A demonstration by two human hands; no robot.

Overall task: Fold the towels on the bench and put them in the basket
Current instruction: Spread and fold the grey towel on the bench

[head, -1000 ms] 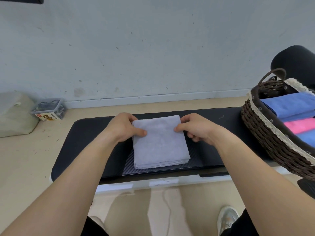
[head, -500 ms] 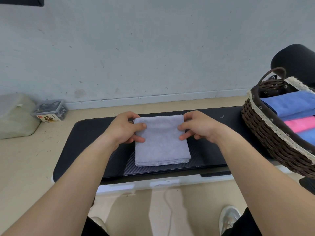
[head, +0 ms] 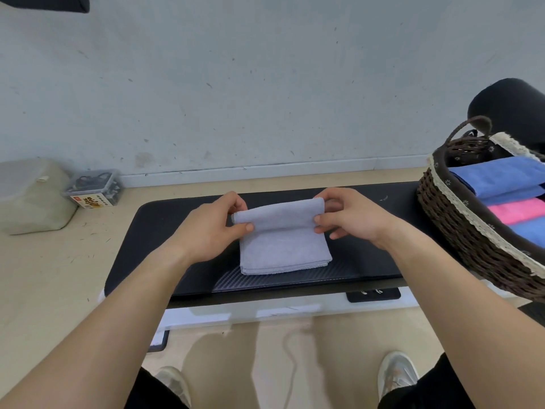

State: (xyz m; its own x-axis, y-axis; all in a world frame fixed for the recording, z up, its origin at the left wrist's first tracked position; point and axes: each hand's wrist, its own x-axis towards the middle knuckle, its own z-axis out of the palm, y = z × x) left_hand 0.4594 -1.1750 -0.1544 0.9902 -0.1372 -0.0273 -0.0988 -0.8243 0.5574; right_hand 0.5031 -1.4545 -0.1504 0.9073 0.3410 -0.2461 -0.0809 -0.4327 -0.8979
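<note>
A folded light grey towel [head: 283,249] lies in the middle of the black bench [head: 165,219]. Its far edge is lifted off the bench and curled toward me. My left hand [head: 215,228] pinches the far left corner between thumb and fingers. My right hand [head: 351,219] pinches the far right corner the same way. The near half of the towel still rests flat on the bench. A dark wicker basket [head: 460,231] with a lace-trimmed rim stands at the bench's right end, holding folded blue towels [head: 498,178] and a pink towel [head: 519,211].
A grey wall runs behind the bench. On the floor at the left sit a pale bag [head: 32,196] and a clear plastic box [head: 94,188]. A black rounded object [head: 510,107] stands behind the basket. My shoes [head: 398,376] are below the bench edge.
Both hands have gone from resting on the towel's far corners to pinching them and lifting the far edge up and toward me.
</note>
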